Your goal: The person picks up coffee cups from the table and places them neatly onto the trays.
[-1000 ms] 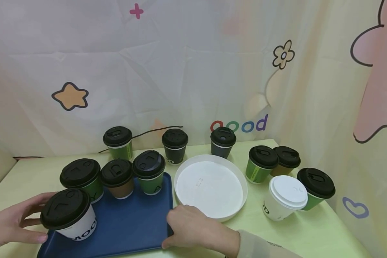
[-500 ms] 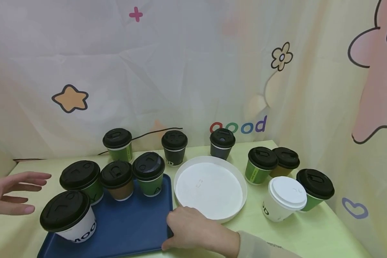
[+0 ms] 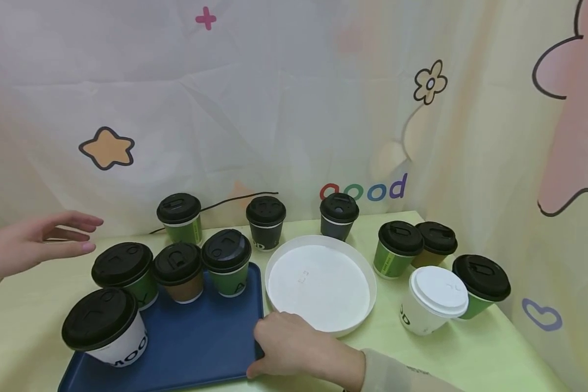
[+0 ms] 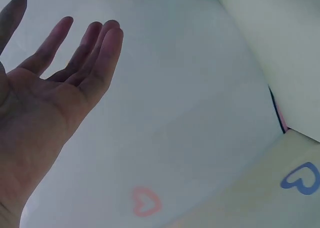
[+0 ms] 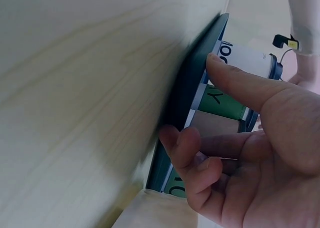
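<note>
Head view: left hand [image 3: 41,242] at mid-left, fingers free, loosely extended near green cup [image 3: 126,272]. Right hand [image 3: 294,343], lower centre, grips right edge of tray [image 3: 201,343].

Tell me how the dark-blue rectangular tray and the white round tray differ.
Shape and colour: the dark-blue rectangular tray has corners, while the white round tray is circular. Load: four lidded cups stand on the blue tray, while the white tray shows its bare floor. Handling: the right hand holds the blue tray's edge; the white tray is unheld. Both are on the pale yellow-green tabletop.
</note>
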Available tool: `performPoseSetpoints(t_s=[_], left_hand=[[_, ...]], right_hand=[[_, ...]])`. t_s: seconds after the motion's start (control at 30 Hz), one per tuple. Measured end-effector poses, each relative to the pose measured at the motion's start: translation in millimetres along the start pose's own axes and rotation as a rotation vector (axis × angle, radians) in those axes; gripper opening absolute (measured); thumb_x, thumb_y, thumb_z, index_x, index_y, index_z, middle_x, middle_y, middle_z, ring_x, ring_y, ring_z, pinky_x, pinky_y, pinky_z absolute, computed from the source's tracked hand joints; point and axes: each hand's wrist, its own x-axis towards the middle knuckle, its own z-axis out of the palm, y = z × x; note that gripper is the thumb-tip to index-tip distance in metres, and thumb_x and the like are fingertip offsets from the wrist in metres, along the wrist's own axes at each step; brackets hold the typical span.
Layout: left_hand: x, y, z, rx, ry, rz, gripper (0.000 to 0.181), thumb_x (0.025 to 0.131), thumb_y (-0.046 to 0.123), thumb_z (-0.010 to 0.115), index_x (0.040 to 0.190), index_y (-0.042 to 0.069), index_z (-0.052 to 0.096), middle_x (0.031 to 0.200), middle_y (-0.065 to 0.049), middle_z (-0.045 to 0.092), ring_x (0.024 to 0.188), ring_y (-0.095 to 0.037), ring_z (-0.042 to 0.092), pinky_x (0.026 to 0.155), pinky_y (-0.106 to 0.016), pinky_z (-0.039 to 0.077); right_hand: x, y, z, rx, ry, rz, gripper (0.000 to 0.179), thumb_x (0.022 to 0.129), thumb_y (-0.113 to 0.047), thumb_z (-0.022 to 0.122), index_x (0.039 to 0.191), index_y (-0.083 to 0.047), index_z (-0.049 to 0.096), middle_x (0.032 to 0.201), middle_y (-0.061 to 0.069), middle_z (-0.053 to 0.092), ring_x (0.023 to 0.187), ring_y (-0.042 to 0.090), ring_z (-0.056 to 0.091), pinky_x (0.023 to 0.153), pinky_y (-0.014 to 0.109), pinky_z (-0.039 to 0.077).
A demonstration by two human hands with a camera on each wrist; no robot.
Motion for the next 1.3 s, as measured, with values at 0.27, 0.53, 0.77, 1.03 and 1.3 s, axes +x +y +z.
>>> performPoseSetpoints(t_s=[0.27,0.53,0.77,1.03,1.3], left_hand=[[31.3,35.2,-9.6,0.075,-0.045,0.033,0.063,0.103,0.037,0.064,0.147,-0.003,0.045,0.147,-0.027,0.044,0.129,-0.048,0.045,0.093,-0.068,0.043],[57.1,47.8,-8.4,0.154,-0.063,0.055,0.063,0.102,0.036,0.066,0.143,-0.007,0.048,0.142,-0.032,0.049,0.127,-0.052,0.048,0.096,-0.067,0.042],[73.8,59.0,-6.1,0.234,-0.091,0.079,0.057,0.101,0.029,0.068,0.138,-0.011,0.052,0.138,-0.036,0.050,0.124,-0.054,0.049,0.097,-0.066,0.042],[94.7,78.5,0.7,0.371,-0.115,0.062,0.052,0.097,0.022,0.071,0.138,-0.006,0.055,0.138,-0.040,0.046,0.122,-0.055,0.051,0.094,-0.065,0.045],[115.1,99.9,24.1,0.481,-0.162,0.021,0.066,0.093,0.018,0.075,0.145,-0.011,0.046,0.142,-0.040,0.043,0.126,-0.055,0.048,0.096,-0.060,0.046]], right_hand=[[-1.0,-0.4,1.1,-0.017,0.023,0.010,0.045,0.077,-0.055,0.087,0.078,-0.013,0.072,0.068,-0.005,0.058,0.062,0.007,0.052,0.056,0.028,0.047],[-1.3,-0.4,0.3,-0.016,0.027,0.000,0.045,0.076,-0.054,0.088,0.078,-0.013,0.072,0.067,-0.005,0.058,0.061,0.007,0.052,0.055,0.027,0.047],[-0.5,-2.5,-1.1,-0.024,0.028,-0.008,0.045,0.076,-0.054,0.088,0.080,-0.013,0.073,0.069,-0.004,0.060,0.063,0.007,0.054,0.056,0.027,0.048],[0.3,-2.5,-1.3,-0.028,0.033,-0.009,0.045,0.076,-0.055,0.088,0.080,-0.013,0.073,0.069,-0.005,0.060,0.062,0.007,0.054,0.055,0.027,0.048],[0.3,-0.6,0.4,-0.007,0.019,0.006,0.045,0.076,-0.054,0.088,0.082,-0.012,0.073,0.070,-0.004,0.060,0.062,0.007,0.054,0.056,0.027,0.048]])
